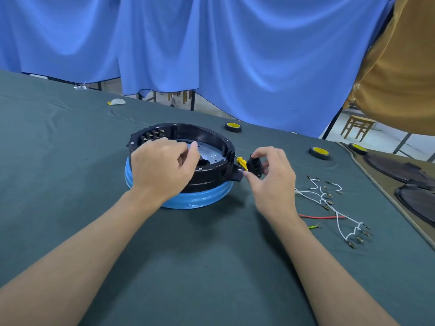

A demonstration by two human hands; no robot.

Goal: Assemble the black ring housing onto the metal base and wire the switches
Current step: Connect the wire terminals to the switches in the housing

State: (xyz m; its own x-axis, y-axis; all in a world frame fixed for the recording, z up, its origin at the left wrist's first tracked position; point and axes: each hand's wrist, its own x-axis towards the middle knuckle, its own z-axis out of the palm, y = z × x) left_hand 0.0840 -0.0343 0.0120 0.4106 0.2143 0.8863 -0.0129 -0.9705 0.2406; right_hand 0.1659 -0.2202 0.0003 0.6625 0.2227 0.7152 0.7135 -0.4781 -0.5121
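A: Head view. Where is the ring [202, 132]?

B: Mid-table on the green cloth [70, 161]. It sits on top of a blue-wrapped tub [200, 200], and the metal base [210, 152] shows inside it.

A: And the switches [151, 135]?

B: In the ring's far-left wall, terminals pointing inward.

A: Left hand [162, 168]?

B: It rests over the ring's near rim, fingers curled, thumb tip against the forefinger. I cannot tell whether anything is pinched between them.

A: Right hand [270, 177]?

B: It pinches a small black socket [255, 164] between thumb and fingers, just beside the ring's right tab. A yellow clip [242, 161] lies between socket and ring, touching the socket.

A: The wires [329, 203]?

B: Loose on the cloth to the right of that hand, white ones with metal terminals, plus a red wire [322, 217] lying across them.

A: Anything else?

B: Three tape rolls [319, 152] along the far edge, dark discs [400, 169] at far right, and a blue curtain [235, 55] behind.
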